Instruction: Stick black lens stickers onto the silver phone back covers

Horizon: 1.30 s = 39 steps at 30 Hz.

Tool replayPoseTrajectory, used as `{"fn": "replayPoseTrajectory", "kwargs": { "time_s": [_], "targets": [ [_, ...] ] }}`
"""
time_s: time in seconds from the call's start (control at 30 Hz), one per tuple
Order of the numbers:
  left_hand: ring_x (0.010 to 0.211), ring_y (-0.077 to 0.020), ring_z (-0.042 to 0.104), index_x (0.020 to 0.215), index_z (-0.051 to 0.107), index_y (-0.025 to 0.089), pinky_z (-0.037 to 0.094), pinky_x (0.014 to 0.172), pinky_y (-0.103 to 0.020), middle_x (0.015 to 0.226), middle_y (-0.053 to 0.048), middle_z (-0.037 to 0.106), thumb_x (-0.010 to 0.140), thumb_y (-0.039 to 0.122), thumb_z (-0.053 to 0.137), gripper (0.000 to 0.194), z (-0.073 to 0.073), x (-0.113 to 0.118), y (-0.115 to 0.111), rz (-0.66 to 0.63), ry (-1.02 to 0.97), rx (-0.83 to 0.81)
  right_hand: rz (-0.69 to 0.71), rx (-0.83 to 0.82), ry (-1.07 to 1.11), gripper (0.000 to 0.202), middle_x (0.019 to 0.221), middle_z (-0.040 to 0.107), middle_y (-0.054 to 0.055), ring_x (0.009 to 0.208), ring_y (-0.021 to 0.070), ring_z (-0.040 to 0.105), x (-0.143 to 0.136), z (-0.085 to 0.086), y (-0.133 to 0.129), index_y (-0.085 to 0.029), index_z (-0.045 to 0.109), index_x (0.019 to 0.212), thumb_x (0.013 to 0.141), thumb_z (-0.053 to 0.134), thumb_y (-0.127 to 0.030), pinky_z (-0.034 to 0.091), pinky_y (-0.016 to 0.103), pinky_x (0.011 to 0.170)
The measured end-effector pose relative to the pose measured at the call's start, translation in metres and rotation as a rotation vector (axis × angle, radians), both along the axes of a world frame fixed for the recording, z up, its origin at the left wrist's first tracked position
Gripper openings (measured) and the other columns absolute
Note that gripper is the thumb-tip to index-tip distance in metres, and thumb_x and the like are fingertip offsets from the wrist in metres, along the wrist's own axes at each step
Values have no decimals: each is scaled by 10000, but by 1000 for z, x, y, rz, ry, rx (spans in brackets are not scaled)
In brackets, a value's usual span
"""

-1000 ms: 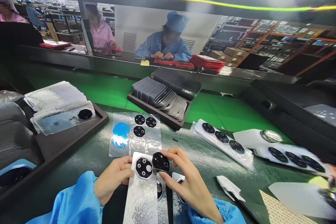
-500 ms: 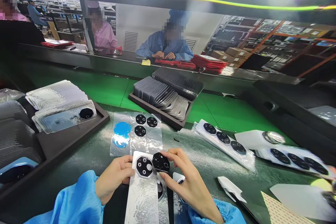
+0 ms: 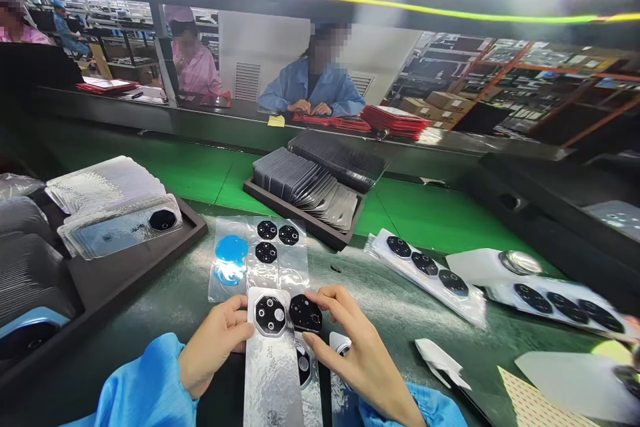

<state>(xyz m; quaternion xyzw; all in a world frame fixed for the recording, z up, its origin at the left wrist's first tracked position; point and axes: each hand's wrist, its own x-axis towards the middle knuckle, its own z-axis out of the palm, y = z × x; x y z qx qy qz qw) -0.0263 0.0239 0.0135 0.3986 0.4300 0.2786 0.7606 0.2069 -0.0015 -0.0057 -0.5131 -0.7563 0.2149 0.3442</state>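
Note:
My left hand (image 3: 220,340) is closed on the left edge of a silvery phone back cover (image 3: 273,373), whose black camera area with several round holes faces up. Between thumb and fingers, my right hand (image 3: 355,347) pinches a black octagonal camera lens cover (image 3: 305,313) by its right side. The lens cover is right beside the cover's camera area; whether they touch I cannot tell. Under them lies a second phone back cover (image 3: 313,393), partly hidden. Another cover (image 3: 340,373) shows below my right hand. A clear film sheet (image 3: 295,270) with several black lens covers and blue round stickers lies beyond.
At left, a dark tray (image 3: 120,273) bears stacked phone covers (image 3: 115,220). A second tray (image 3: 300,213) of upright covers stands on the green surface (image 3: 185,173). Bagged lens strips (image 3: 425,273) and white-wrapped tweezers (image 3: 445,363) lie at right. Co-workers sit beyond the ledge.
The phone cover has turned slightly in my left hand and the lens cover is tilted a little differently. Both hands keep their holds. The co-worker opposite has raised their head.

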Motion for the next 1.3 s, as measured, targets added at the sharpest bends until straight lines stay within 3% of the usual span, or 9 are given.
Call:
{"fn": "replayPoseTrajectory", "kwargs": {
  "time_s": [0.57,1.3],
  "targets": [
    [914,-245,683,1143,579,138,509,796,-335,949,-99,730,773,230,651,388,4,1,3,-25,14,-83,-2,7,-1,339,1048,523,59,961,211,551,-2,3,0,-239,510,1188,855,565,-210,507,320,764],
    [906,-237,681,1138,591,151,510,828,-359,966,-84,720,768,206,648,379,4,-1,1,-15,-10,-69,-8,9,-10,336,1033,542,61,944,213,570,-3,7,-2,-247,527,1184,851,566,-226,524,324,743]
  ]
}}
